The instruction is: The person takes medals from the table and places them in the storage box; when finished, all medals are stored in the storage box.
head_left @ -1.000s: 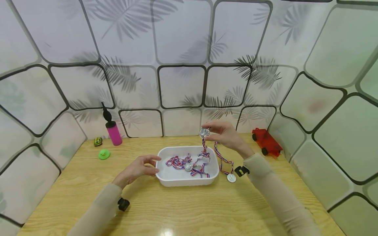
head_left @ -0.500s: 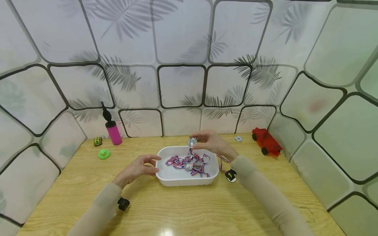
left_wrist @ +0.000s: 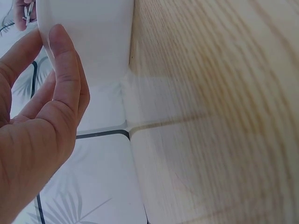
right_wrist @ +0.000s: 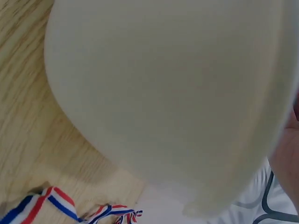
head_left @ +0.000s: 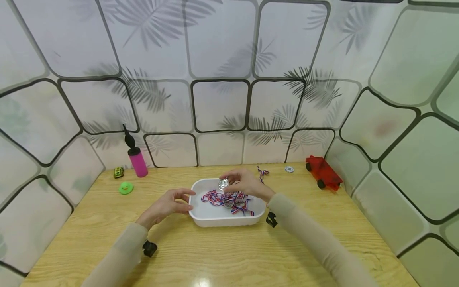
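Observation:
A white plastic tray (head_left: 222,222) sits on the wooden table. Inside it lie silver medals with red, white and blue ribbons (head_left: 214,197). My left hand (head_left: 168,205) grips the tray's left end, fingertips at the rim; in the left wrist view its fingers (left_wrist: 65,70) lie against the white wall. Over the tray, my right hand (head_left: 247,184) pinches a silver medal (head_left: 223,183) between thumb and fingers. In the right wrist view the tray's wall (right_wrist: 163,93) fills most of the picture and only a sliver of that hand shows.
A striped ribbon (head_left: 263,173) lies on the table behind my right wrist, and a silver disc (head_left: 289,169) farther right. A red toy car (head_left: 324,173) stands at the back right. At the back left are a pink pump (head_left: 139,163), a green duck (head_left: 126,187) and a small toy car (head_left: 118,172).
My right hand has moved left and down with the medal, from behind the tray to over its inside. Its ribbon has sunk onto the others. My left hand has stayed at the rim.

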The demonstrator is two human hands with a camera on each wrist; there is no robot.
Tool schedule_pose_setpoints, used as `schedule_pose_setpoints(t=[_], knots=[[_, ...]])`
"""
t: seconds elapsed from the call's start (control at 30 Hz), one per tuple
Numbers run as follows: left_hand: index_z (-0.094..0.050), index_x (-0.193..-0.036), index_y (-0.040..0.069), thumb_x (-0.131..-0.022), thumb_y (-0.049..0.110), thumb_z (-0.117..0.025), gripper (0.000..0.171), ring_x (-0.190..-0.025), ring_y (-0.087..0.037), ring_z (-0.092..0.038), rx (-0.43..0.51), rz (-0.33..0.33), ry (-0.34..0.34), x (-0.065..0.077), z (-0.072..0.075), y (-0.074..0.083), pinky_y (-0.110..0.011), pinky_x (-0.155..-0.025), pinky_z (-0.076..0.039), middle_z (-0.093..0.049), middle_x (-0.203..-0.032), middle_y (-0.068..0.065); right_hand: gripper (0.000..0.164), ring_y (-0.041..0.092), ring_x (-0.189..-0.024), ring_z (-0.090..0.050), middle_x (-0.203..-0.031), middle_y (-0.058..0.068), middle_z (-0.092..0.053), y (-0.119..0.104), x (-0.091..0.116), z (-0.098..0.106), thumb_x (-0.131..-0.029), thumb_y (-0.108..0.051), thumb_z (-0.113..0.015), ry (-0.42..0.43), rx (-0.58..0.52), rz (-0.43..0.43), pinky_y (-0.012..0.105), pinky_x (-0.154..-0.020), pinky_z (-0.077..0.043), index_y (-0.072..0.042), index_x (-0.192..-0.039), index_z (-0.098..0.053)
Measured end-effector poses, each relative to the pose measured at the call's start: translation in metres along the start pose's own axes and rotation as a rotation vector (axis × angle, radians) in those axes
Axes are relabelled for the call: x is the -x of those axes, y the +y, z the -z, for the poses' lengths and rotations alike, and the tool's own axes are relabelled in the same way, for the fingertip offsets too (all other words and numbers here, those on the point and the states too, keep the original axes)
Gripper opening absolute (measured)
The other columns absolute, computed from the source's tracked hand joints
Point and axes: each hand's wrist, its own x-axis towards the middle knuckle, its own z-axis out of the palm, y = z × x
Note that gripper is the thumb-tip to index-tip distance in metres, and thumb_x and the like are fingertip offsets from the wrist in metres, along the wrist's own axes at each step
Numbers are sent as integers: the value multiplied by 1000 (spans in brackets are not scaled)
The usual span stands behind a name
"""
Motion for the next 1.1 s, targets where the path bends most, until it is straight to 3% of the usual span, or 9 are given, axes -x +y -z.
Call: schedule_pose_setpoints(t=[0.27, 0.53, 0.77, 0.93, 1.1], knots=[[-47, -139, -4, -87, 9, -74, 60, -89, -20, -61, 4, -7, -5, -2, 1, -2, -41, -86, -59, -51, -114, -22, 48, 12, -85, -64, -92, 4, -70, 4, -9, -12, -80, -15, -81, -41, 39, 1, 27, -79, -56, -5, -124, -66], [-47, -139, -6, -87, 8, -74, 60, -89, -19, -62, 13, -18, -15, -1, 1, -4, -43, -87, -59, -50, -114, -27, 43, 7, -79, -63, -91, 1, -70, 15, -8, -24, -81, -13, -80, -114, 29, -63, 22, -73, -54, -6, -121, -68], [-47, -139, -4, -87, 9, -74, 60, -89, -20, -61, 7, -10, -11, -1, 1, -3, -42, -86, -59, -51, -114, -23, 39, 10, -78, -67, -96, 12, -74, 27, -6, -32, -85, -4, -74, -170, -36, -111, 26, -72, -59, -2, -123, -66], [-47, -140, -4, -87, 9, -73, 60, -89, -20, -62, 7, -3, -11, -1, 0, -1, -43, -87, -59, -51, -115, -23, 36, 7, -83, -66, -99, 11, -74, 31, -6, -35, -85, -1, -73, -182, 20, -130, 22, -74, -57, -6, -120, -69], [-47, -140, -3, -87, 9, -74, 61, -89, -20, -62, 4, -5, -12, -1, 0, -1, -40, -85, -60, -51, -115, -24, 33, 5, -75, -62, -91, 8, -73, 32, -6, -37, -84, -2, -75, -198, 98, -97, 18, -68, -53, -6, -116, -70]])
